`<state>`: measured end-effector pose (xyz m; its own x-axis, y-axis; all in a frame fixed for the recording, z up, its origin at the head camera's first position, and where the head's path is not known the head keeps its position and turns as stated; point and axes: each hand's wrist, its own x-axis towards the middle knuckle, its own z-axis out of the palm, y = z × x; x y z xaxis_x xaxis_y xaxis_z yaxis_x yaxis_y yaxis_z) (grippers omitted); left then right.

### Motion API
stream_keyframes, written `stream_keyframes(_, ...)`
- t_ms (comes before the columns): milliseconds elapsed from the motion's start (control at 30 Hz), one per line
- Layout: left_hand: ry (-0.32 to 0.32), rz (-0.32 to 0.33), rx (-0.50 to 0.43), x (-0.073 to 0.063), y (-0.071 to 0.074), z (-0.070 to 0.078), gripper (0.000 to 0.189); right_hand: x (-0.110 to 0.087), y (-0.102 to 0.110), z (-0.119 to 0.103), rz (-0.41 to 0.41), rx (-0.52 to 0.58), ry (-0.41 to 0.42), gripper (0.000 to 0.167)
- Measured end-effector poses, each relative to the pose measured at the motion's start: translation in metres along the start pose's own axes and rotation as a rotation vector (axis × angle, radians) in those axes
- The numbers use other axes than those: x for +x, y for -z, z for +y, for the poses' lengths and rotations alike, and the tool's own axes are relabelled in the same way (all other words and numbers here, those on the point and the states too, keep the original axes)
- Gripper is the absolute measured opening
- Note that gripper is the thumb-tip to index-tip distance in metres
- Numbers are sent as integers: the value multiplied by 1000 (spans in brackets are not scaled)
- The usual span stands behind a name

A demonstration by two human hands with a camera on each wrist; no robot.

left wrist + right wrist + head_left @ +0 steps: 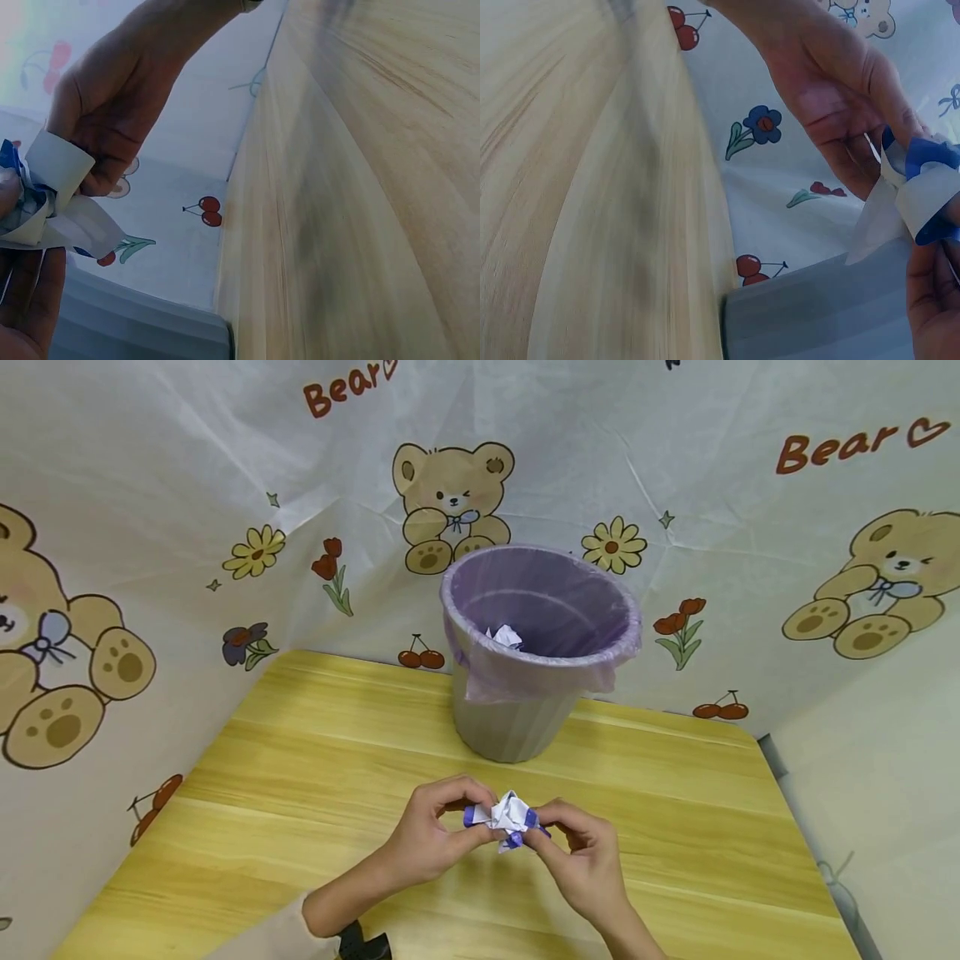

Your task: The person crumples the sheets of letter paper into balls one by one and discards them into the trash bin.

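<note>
Between both hands, above the table, is a crumpled piece of paper [510,814], white on one side and blue on the other. My left hand [431,835] pinches its left side between thumb and fingers. On the opposite side my right hand [581,856] grips it the same way. Loose white flaps of the paper [61,161] stick out past the fingers in the left wrist view, and curled blue-and-white folds of paper [926,191] show in the right wrist view.
Behind the hands a grey trash bin [510,727] with a purple liner stands on the wooden table [337,743]. Inside it lies crumpled white paper [506,637]. A bear-print cloth [555,468] hangs around the table. Near the left forearm sits a black object [363,945].
</note>
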<state>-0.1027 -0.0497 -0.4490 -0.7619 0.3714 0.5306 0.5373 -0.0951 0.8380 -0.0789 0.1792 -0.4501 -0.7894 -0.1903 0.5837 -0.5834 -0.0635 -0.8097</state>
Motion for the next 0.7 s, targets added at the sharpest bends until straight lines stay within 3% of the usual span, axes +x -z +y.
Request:
stream_keyframes(167, 23, 18, -8, 1, 2, 3, 21, 3, 1, 2, -31, 57, 87, 33)
stream_keyframes(300, 88, 2, -41, 3, 3, 5, 21, 3, 3, 3, -55, 83, 114, 29)
stream_keyframes(533, 212, -92, -249, 6, 9, 2, 25, 2, 6, 7, -74, 50, 156, 28)
stream_keyframes(700, 228, -138, -334, 6, 11, 0, 26, 2, 9, 13, -77, 43, 215, 24)
